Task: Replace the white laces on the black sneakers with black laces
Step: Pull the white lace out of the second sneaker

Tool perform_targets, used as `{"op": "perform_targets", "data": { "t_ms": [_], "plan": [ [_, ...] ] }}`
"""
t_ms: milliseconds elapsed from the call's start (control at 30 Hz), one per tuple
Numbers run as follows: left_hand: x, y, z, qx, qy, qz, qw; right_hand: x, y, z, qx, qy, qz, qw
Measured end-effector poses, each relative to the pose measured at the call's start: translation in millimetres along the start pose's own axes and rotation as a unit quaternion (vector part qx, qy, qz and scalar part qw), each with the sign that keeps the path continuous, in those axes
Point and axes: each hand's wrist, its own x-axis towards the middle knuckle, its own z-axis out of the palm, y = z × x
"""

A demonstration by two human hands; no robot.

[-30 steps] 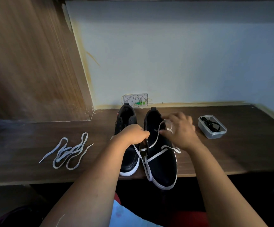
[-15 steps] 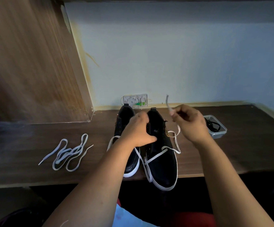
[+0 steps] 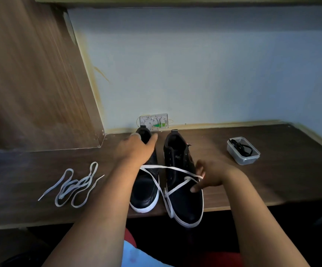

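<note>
While the left hand (image 3: 137,149) now grips the left sneaker's (image 3: 145,182) collar, the right hand (image 3: 207,175) has dropped, pinching the white lace (image 3: 168,167). Upper eyelets beyond that pinch look freed; unlacing nears completion.

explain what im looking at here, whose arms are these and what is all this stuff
These are a person's own arms, filmed by a camera worn on their head, looking forward and down. On the wooden desk stand two black sneakers. The left hand grips the collar of the left sneaker. The right hand pinches a white lace, only partly threaded through the right sneaker. A loose white lace lies to the left. A clear plastic tub at right holds black laces.
</note>
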Motion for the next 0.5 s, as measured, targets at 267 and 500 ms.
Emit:
{"op": "perform_targets", "data": {
  "t_ms": [267, 500],
  "plan": [
    [-24.1, 26.6, 17.6, 0.095, -0.051, 0.240, 0.965, -6.1, -11.5, -6.7, 0.046, 0.090, -0.081, 0.992],
    [-11.8, 25.1, 31.7, -0.202, -0.127, 0.127, 0.963, -10.0, -24.1, -11.8, 0.340, 0.187, -0.213, 0.896]
  ]
}}
